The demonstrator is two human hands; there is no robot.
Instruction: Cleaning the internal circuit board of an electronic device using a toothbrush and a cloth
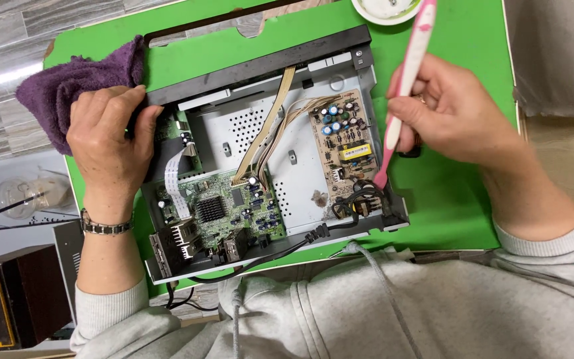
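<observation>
Your left hand [111,136] steadies the opened grey metal electronics chassis [267,159]; your right hand [450,110] grips the pink toothbrush [406,66], so brush lightly around the tan power board [341,143].

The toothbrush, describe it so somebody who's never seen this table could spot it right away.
Start at the green mat with the opened metal device case on it. At the case's right edge, the right hand holds a pink and white toothbrush, its lower end down by the tan circuit board. It is the only pink, stick-shaped thing there.
</observation>
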